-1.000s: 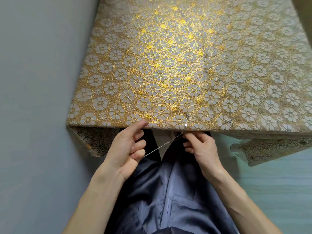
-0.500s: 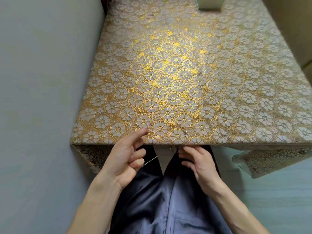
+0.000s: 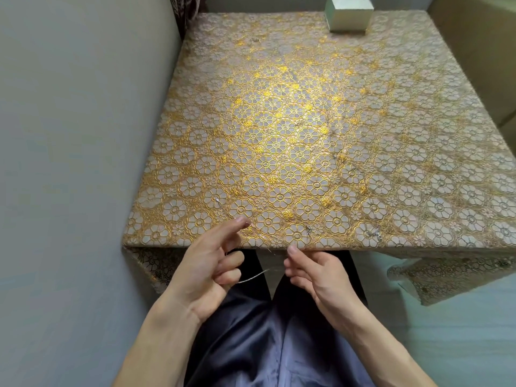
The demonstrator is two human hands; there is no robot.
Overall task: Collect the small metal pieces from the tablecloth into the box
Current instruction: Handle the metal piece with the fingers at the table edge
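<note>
A thin silver chain hangs between my hands, just below the table's near edge. My left hand grips one end in its curled fingers, with the forefinger stretched over the gold flowered tablecloth. My right hand has its fingers curled at the chain's other end and its thumb at the cloth's edge. Small metal pieces lie near the front edge: one on the left, one in the middle and a cluster on the right. The pale box stands at the far edge.
A grey wall runs close along the table's left side. Beige furniture borders the right side. The cloth's corner hangs down at the front right. My lap in dark trousers is under the hands.
The view has tilted up, so the box at the far edge now shows. Both hands stay at the front edge, and the chain between them hangs slacker than one second ago.
</note>
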